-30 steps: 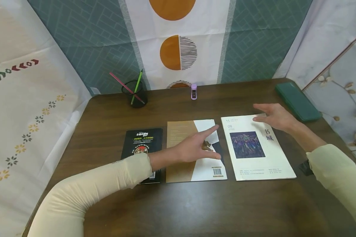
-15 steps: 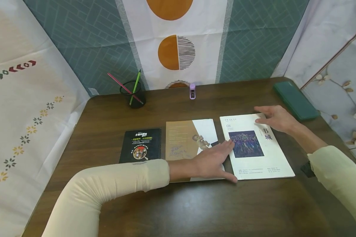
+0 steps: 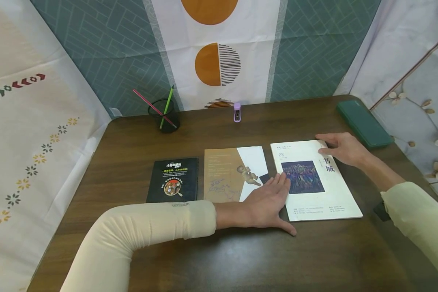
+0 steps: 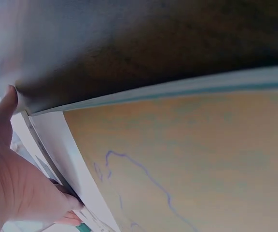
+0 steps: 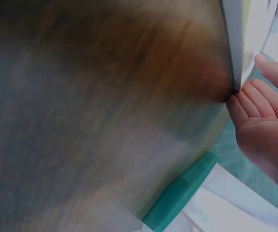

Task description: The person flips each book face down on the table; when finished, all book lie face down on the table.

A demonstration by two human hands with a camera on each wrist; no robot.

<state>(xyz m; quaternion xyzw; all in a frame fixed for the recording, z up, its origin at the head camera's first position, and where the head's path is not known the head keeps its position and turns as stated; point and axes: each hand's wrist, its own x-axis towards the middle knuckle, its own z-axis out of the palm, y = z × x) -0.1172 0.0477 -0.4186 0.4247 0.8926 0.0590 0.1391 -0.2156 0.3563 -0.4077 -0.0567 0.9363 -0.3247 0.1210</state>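
Note:
A white magazine [image 3: 343, 198] with a dark picture on its cover lies flat on the table. My left hand [image 3: 264, 205] has its fingertips at the magazine's left edge, thumb stretched out toward the front. Its palm and wrist cover the lower part of a brown-and-white book [image 3: 220, 166]. At the magazine's far right corner is my right hand [image 3: 344, 149], its thumb over the cover and its fingers along the edge. In the right wrist view, these fingers [image 5: 257, 104] reach right to the corner. A black book [image 3: 175, 174] lies leftmost, partly behind the left sleeve.
Behind the books stand a black mesh pen cup [image 3: 169, 123] with a pink and a green pencil, and a small purple item [image 3: 237, 112]. A green case [image 3: 365, 123] lies at the table's [image 3: 241, 263] back right corner. Cloth hangs around the back and sides.
My left hand has moved right and toward the front, from over the brown-and-white book to the magazine's left edge. My right hand has shifted slightly closer onto the magazine's corner.

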